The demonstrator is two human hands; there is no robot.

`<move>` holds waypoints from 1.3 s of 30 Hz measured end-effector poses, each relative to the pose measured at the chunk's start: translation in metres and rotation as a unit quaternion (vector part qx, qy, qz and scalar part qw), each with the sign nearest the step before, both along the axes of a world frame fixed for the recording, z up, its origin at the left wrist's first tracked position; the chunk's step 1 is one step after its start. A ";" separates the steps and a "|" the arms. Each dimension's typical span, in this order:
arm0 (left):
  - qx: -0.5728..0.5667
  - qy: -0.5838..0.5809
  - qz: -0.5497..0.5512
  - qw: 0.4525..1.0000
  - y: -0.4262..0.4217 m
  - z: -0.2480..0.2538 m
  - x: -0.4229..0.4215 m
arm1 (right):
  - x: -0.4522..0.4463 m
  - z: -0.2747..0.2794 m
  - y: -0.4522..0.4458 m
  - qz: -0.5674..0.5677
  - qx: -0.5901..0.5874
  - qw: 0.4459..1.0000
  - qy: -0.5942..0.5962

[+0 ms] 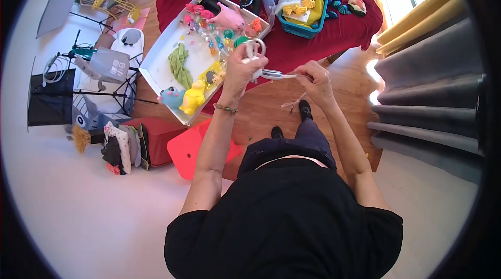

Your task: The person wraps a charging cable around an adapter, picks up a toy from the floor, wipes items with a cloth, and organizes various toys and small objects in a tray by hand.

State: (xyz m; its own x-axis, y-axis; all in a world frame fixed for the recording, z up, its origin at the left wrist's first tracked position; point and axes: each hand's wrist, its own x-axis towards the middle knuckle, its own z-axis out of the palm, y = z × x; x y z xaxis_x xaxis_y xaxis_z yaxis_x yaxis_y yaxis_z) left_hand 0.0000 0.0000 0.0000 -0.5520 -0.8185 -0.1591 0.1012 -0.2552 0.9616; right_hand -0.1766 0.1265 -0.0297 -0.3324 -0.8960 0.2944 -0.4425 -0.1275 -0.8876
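Note:
My left hand (244, 70) is closed around what look like white-handled scissors (256, 46), raised over the front edge of the table. Their loops stick up above my fingers, and a shiny pointed part (272, 74) reaches to the right. My right hand (317, 81) pinches a thin pale strip (290, 76) right at that tip; its far end is hidden by my fingers. Behind my left hand lies a white tray (156, 62) holding a green cloth (180, 66), a yellow figure (193, 97), a blue toy (171, 96), a pink pig (228, 17) and several beads.
A teal basket (302, 29) with yellow toys stands on the red tablecloth (355, 31). A red stool (195, 148) is at my left, near folded clothes (122, 146) and light stands (104, 92). Grey curtains (428, 70) hang at right. Pale scraps (293, 102) show near my feet.

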 end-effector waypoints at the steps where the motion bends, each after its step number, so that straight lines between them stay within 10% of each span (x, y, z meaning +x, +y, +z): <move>1: -0.011 -0.020 -0.029 0.999 0.003 0.001 -0.001 | 0.004 0.011 -0.003 0.011 -0.024 0.999 0.021; 5: -0.035 -0.027 -0.131 0.990 0.017 0.000 -0.018 | 0.009 0.032 -0.019 0.061 -0.062 0.996 -0.019; 11: -0.078 -0.015 -0.192 0.978 0.034 -0.001 -0.028 | 0.022 0.036 -0.014 0.059 0.032 0.915 -0.399; 33: 0.029 0.054 -0.127 0.990 0.064 0.003 -0.027 | 0.004 0.059 -0.011 0.074 -0.116 0.907 -0.397; 39: 0.111 0.138 -0.030 0.984 0.070 0.004 -0.018 | 0.008 -0.004 0.011 0.208 0.072 0.855 -0.470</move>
